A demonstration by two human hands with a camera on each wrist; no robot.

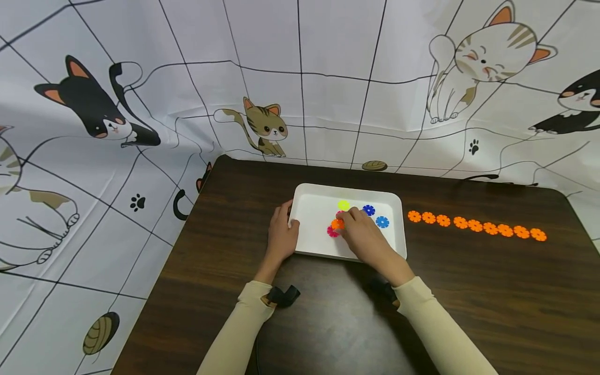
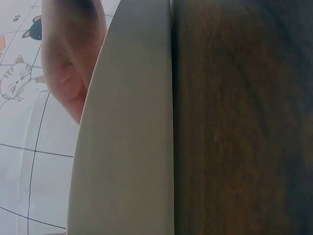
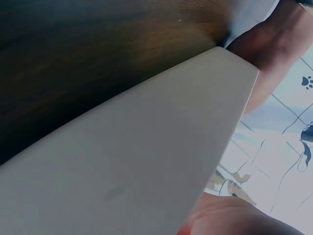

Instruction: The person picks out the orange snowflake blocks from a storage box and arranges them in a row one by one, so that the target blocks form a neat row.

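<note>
A white rectangular tray point(image 1: 309, 245) sits on the table with several flower-shaped plastic discs in it. My left hand point(image 1: 283, 232) holds the tray's left side, thumb over the rim and fingers along the outer wall. Reaching over the near rim, my right hand point(image 1: 365, 237) pinches an orange flower disc point(image 1: 337, 224) at its fingertips. Pink discs point(image 1: 332, 232) lie beside and partly under it. Further back are a yellow disc point(image 1: 344, 205), a dark blue disc point(image 1: 369, 210) and a light blue disc point(image 1: 382, 222). Both wrist views show mostly the tray's outer wall point(image 2: 122, 122).
To the right of the tray, several orange flower discs point(image 1: 475, 225) lie in a slanting row on the dark wooden table point(image 1: 469, 291). A white sheet printed with cats point(image 1: 337, 62) hangs behind the table and along its left side.
</note>
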